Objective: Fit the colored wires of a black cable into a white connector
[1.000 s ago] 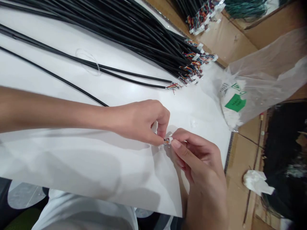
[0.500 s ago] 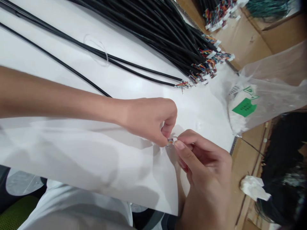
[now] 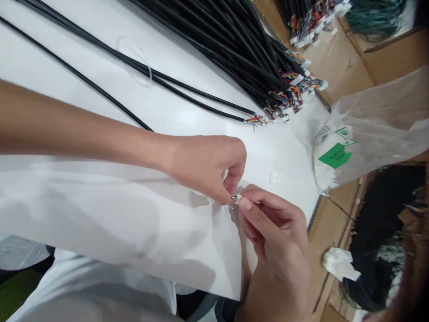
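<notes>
Over white paper sheet (image 3: pixel 100 205), toward right: small white plastic connector (image 3: pixel 237 198) with coloured wire ends (image 3: pixel 232 202), held between both hands. Left hand (image 3: pixel 204 167) pinched closed on wire ends; right hand (image 3: pixel 275 241), thumb and forefinger closed on connector. Far side: bundle of black cables (image 3: pixel 228 49) with coloured leads. Far right: clear plastic bag (image 3: pixel 365 143) with green label.

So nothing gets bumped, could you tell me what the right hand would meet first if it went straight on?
Probably the left hand: the right hand already pinches a small white connector, and the left hand's fingertips sit right against it, though depth is hard to judge.
</notes>
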`<state>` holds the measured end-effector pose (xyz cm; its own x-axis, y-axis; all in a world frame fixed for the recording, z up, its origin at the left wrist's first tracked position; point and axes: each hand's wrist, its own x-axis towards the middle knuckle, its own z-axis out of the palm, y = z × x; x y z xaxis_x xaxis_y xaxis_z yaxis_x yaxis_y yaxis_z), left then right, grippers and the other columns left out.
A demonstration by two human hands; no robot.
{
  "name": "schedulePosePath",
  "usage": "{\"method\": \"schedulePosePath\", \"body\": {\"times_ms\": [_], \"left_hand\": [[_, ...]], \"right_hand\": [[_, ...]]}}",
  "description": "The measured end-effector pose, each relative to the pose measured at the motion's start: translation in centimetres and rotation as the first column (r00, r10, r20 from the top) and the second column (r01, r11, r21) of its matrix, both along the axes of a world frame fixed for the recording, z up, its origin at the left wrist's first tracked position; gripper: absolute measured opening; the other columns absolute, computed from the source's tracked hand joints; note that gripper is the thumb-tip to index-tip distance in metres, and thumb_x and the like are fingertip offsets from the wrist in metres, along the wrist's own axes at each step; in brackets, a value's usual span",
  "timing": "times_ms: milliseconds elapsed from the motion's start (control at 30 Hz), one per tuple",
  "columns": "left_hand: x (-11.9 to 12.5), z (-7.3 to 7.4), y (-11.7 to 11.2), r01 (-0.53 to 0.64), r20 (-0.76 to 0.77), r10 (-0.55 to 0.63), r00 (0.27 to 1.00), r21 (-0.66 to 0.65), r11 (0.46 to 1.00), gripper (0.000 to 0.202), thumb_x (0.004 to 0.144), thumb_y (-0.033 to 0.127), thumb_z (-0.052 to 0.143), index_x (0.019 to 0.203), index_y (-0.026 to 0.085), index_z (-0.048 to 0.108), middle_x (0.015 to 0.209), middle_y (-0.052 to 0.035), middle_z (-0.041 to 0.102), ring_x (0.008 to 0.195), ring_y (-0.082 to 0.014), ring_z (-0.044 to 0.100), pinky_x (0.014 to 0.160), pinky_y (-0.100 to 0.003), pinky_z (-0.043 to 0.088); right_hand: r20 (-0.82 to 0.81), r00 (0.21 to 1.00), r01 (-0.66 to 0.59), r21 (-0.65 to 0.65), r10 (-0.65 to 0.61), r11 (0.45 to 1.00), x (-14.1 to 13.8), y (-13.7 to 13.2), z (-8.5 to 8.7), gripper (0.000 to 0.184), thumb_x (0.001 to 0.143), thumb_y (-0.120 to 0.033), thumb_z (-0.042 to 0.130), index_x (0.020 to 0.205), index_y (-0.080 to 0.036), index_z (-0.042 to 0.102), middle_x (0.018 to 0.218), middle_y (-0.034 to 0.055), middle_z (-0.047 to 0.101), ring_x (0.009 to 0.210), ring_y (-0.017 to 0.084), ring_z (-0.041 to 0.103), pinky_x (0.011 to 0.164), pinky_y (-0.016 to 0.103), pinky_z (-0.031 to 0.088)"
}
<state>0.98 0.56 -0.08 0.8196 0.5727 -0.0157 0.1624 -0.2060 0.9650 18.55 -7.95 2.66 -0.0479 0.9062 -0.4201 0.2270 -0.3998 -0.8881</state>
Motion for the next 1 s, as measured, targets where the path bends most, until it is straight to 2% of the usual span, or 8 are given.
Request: {"method": "schedulePosePath", "body": {"times_ms": [100, 333, 567, 900, 1000], "left_hand": [[-0.13, -0.06, -0.07, 0.018, 0.013, -0.018, 1.000, 0.018, 1.000, 0.007, 0.063, 0.011, 0.062, 0.057, 0.014, 0.063, 0.061, -0.0001, 0.058, 0.049, -0.0070, 0.043, 0.047, -0.022, 0.030], [-0.55, 0.04, -0.29, 0.065, 0.019, -0.066, 0.998, 0.062, 0.996, 0.010, 0.068, 0.012, 0.055, 0.065, 0.010, 0.063, 0.064, -0.0033, 0.058, 0.054, -0.0101, 0.044, 0.045, -0.022, 0.033], [-0.71, 0.58, -0.25, 0.076, -0.012, -0.075, 0.997, 0.051, 0.996, 0.009, 0.067, 0.010, 0.054, 0.067, 0.009, 0.063, 0.055, 0.0001, 0.047, 0.048, -0.0077, 0.037, 0.039, -0.021, 0.026], [-0.75, 0.34, 0.02, 0.092, -0.013, -0.091, 0.996, 0.065, 0.994, 0.012, 0.069, 0.012, 0.055, 0.070, 0.006, 0.065, 0.058, -0.0018, 0.052, 0.049, -0.0078, 0.039, 0.040, -0.019, 0.026], [-0.60, 0.41, 0.02, 0.088, -0.017, -0.088, 0.996, 0.050, 0.995, 0.009, 0.070, 0.012, 0.057, 0.070, 0.007, 0.065, 0.057, -0.0001, 0.052, 0.048, -0.0066, 0.039, 0.039, -0.018, 0.025]], "right_hand": [[-0.035, 0.999, -0.004, -0.037, 0.003, 0.999, 0.07, 0.13, -0.04, 0.015, 0.081, -0.025, 0.067, 0.068, -0.017, 0.066, 0.058, -0.0021, 0.044, 0.040, 0.004, 0.028, 0.038, 0.023, 0.015], [-0.008, 0.999, -0.036, 0.007, 0.036, 0.999, 0.18, -0.09, -0.04, 0.009, 0.082, -0.022, 0.065, 0.074, -0.019, 0.067, 0.064, -0.0012, 0.049, 0.042, 0.004, 0.031, 0.038, 0.021, 0.016], [0.042, 0.995, -0.092, 0.080, 0.089, 0.993, 0.41, -0.33, 0.00, 0.007, 0.084, -0.020, 0.065, 0.077, -0.021, 0.067, 0.067, -0.0010, 0.049, 0.044, 0.005, 0.034, 0.037, 0.021, 0.018], [0.170, 0.982, -0.110, 0.184, 0.079, 0.977, -0.38, -0.62, 0.11, 0.009, 0.085, -0.017, 0.063, 0.077, -0.019, 0.066, 0.067, 0.0000, 0.051, 0.045, 0.005, 0.037, 0.036, 0.021, 0.022], [0.180, 0.980, -0.120, 0.219, 0.081, 0.968, -0.40, -0.66, -0.02, 0.011, 0.085, -0.016, 0.063, 0.075, -0.018, 0.065, 0.066, -0.0008, 0.050, 0.045, 0.004, 0.036, 0.036, 0.020, 0.022]]}}
